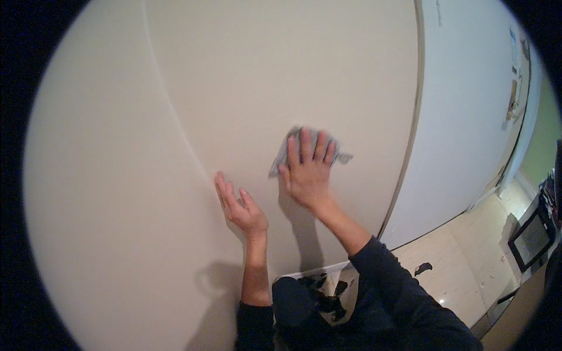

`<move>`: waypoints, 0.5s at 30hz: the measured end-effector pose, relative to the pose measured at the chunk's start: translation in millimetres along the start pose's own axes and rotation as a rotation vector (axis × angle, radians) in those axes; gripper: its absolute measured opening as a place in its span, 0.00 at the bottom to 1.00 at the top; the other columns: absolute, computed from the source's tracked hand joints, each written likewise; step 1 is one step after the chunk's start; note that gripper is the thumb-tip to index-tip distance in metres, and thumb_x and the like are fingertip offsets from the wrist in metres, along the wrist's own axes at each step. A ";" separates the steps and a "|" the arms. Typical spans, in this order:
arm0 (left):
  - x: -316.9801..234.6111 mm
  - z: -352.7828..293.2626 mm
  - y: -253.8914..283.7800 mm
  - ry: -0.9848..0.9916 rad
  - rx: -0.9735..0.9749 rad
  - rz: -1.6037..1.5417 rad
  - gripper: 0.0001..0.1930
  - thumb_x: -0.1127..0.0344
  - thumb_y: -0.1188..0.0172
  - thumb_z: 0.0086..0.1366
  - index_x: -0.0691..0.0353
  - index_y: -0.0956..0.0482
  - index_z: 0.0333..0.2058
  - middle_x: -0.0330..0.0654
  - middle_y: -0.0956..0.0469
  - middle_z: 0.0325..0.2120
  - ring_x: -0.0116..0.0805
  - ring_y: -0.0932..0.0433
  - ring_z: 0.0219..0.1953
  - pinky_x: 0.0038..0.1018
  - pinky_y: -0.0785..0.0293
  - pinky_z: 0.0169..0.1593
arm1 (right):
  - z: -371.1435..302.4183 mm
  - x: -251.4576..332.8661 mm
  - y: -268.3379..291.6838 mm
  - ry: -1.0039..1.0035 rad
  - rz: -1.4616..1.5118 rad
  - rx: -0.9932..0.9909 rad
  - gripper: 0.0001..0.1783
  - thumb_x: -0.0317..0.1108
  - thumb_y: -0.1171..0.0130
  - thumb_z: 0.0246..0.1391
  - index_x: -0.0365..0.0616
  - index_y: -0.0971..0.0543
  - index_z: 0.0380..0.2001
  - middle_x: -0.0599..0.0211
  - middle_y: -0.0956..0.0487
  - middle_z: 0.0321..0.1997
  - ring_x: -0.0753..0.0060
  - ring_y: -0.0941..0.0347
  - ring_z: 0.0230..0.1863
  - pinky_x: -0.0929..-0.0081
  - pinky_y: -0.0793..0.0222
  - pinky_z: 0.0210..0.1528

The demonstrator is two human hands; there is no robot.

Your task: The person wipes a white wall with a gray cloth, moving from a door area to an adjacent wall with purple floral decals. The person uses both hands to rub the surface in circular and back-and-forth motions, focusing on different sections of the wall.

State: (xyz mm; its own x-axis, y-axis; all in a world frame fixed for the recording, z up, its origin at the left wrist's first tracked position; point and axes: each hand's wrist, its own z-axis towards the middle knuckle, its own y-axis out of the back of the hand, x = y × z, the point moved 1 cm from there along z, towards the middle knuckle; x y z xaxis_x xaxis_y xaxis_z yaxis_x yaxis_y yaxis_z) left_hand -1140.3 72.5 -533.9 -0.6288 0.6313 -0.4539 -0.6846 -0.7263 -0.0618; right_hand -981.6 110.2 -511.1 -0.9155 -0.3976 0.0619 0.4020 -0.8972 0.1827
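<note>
A folded grey cloth [311, 140] lies against the beige wall [246, 76]. My right hand [309, 175] holds it there, pressed under the palm and spread fingers, with a corner of the cloth sticking out on either side. Lower and to the left, my left hand [243, 210] is open and holds nothing. Its fingers point up and its outer edge is at the wall; whether it touches cannot be made out. Both forearms come up in dark sleeves.
A pale door [462, 128] with a handle stands right of the wall, beyond a dark vertical edge. On the light tiled floor [462, 251] are a small dark scrap [423, 268] and several dark pieces near my legs. A black-framed panel [531, 238] leans at the far right.
</note>
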 end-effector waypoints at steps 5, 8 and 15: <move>-6.9 0.4 -6.8 -0.159 0.031 0.055 0.15 0.70 0.52 0.71 0.68 0.32 0.54 0.59 0.36 0.66 0.62 0.40 0.69 0.51 0.46 0.71 | 35.4 29.5 -4.6 0.197 0.056 0.105 0.40 0.50 0.41 0.57 0.49 0.35 0.70 0.58 0.51 0.80 0.38 0.65 0.80 0.36 0.73 0.76; -21.3 8.8 -6.7 -0.171 0.015 0.002 0.14 0.70 0.51 0.71 0.68 0.32 0.53 0.60 0.36 0.66 0.63 0.40 0.69 0.52 0.46 0.71 | 92.5 3.8 17.9 0.142 0.042 0.032 0.40 0.51 0.42 0.58 0.47 0.36 0.71 0.55 0.53 0.81 0.36 0.66 0.80 0.36 0.74 0.76; -30.2 19.2 -23.8 -0.355 0.047 0.039 0.16 0.74 0.51 0.69 0.66 0.33 0.54 0.57 0.37 0.67 0.61 0.43 0.71 0.50 0.47 0.72 | 7.4 -30.6 27.2 -0.024 -0.068 0.106 0.44 0.47 0.44 0.60 0.36 0.44 0.72 0.40 0.61 0.80 0.25 0.72 0.78 0.31 0.77 0.74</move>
State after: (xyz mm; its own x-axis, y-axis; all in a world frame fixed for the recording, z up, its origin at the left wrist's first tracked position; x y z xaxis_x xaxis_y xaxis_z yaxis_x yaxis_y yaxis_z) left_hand -1112.1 76.0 -501.6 -0.7383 0.6642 -0.1171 -0.6684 -0.7438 -0.0054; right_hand -942.7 99.4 -500.8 -0.9412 -0.3307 0.0695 0.3362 -0.8960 0.2901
